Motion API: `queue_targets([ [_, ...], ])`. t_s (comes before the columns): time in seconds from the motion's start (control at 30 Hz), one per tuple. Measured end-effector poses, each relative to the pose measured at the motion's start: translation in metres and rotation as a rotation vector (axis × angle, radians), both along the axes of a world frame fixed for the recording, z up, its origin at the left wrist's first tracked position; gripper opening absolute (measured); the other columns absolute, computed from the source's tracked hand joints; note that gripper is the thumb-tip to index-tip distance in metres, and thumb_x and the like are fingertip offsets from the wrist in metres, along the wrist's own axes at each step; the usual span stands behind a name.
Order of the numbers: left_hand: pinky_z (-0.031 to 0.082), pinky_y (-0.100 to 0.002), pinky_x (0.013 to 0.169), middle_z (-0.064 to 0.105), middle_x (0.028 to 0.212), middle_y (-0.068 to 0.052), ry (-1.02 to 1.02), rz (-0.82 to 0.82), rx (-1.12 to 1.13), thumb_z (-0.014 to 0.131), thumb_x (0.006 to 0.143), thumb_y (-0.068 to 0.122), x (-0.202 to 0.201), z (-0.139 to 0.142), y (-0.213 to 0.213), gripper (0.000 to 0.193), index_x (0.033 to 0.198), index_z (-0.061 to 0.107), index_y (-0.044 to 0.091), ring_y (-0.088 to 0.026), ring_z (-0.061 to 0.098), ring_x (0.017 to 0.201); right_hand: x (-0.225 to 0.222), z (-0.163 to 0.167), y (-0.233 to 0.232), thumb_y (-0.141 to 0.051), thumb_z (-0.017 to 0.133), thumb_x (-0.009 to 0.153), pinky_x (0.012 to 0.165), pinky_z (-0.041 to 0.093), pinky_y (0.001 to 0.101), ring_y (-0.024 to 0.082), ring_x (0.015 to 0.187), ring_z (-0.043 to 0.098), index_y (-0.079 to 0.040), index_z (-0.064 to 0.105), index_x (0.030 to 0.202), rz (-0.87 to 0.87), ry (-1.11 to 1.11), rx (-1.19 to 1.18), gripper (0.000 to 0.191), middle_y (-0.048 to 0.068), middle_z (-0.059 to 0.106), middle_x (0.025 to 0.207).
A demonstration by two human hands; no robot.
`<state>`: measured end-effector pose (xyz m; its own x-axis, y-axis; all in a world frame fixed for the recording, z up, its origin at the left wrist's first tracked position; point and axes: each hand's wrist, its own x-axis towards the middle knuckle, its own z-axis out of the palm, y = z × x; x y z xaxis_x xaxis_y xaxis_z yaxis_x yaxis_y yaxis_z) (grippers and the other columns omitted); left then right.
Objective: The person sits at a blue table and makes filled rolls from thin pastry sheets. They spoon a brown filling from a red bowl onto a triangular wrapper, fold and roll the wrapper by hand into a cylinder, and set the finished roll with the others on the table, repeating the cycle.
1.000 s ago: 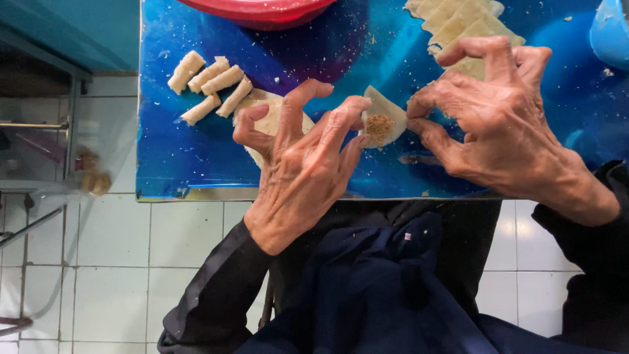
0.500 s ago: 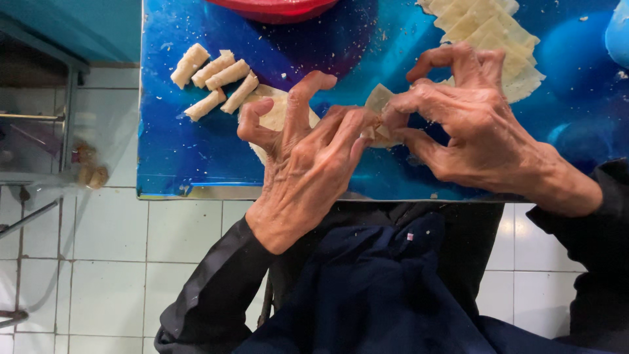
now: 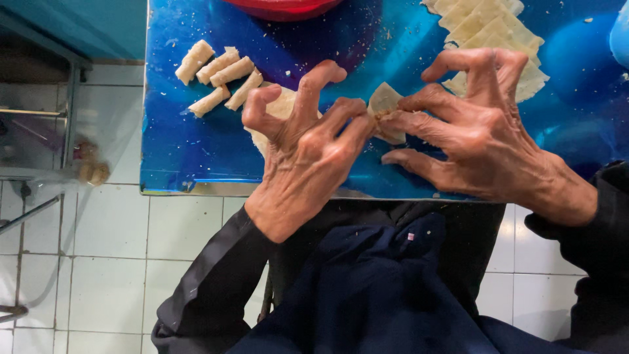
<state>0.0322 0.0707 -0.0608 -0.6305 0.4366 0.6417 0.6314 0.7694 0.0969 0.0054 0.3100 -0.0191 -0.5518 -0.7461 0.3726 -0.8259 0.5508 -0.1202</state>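
My left hand [image 3: 304, 141] and my right hand [image 3: 475, 128] meet over a shiny blue table [image 3: 190, 151], both pinching one pale dough wrapper [image 3: 382, 101] that is folded over between their fingertips. Its filling is hidden by the fold and my fingers. Another flat wrapper [image 3: 282, 108] lies partly under my left hand. Several finished small rolls [image 3: 219, 78] lie in a loose row at the far left of the table. A fanned stack of square wrappers [image 3: 498, 33] sits at the back right, just beyond my right hand.
A red bowl [image 3: 285, 8] stands at the table's far edge, and a light blue container [image 3: 619, 33] shows at the right edge. The table's near metal rim [image 3: 196, 190] runs above my lap. White floor tiles [image 3: 118, 262] and a metal rack [image 3: 39, 170] lie to the left.
A second ago the wrapper lay open with brown filling showing; my right fingers have since closed in and both hands have folded it over the filling.
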Motion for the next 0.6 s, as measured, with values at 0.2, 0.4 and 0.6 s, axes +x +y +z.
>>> queue_targets([
  [0.2, 0.017, -0.052, 0.104, 0.068, 0.106, 0.006, -0.036, -0.010, 0.013, 0.078, 0.095, 0.016, -0.003, 0.003, 0.004, 0.008, 0.102, 0.074, 0.014, -0.018, 0.044, 0.136, 0.004, -0.004, 0.003, -0.029, 0.084, 0.093, 0.101, 0.024, 0.0556, 0.030, 0.126, 0.041, -0.019, 0.080, 0.118, -0.015, 0.183, 0.070, 0.028, -0.002, 0.073, 0.115],
  [0.4, 0.018, -0.057, 0.107, 0.068, 0.106, 0.005, -0.079, -0.088, 0.074, 0.075, 0.101, 0.019, -0.004, 0.006, 0.005, 0.015, 0.115, 0.073, 0.016, -0.023, 0.043, 0.141, -0.003, -0.008, 0.008, -0.024, 0.083, 0.093, 0.100, 0.024, 0.0542, 0.028, 0.128, 0.045, -0.016, 0.081, 0.116, -0.014, 0.167, 0.078, 0.024, 0.000, 0.074, 0.111],
  [0.6, 0.019, -0.055, 0.105, 0.070, 0.099, 0.003, -0.073, -0.062, 0.014, 0.073, 0.101, 0.012, -0.015, 0.000, 0.008, 0.012, 0.113, 0.072, 0.014, -0.024, 0.042, 0.138, -0.024, -0.005, 0.010, -0.026, 0.083, 0.090, 0.105, 0.025, 0.0566, 0.028, 0.133, 0.046, -0.015, 0.079, 0.110, -0.050, -0.105, 0.025, 0.023, 0.002, 0.072, 0.105],
])
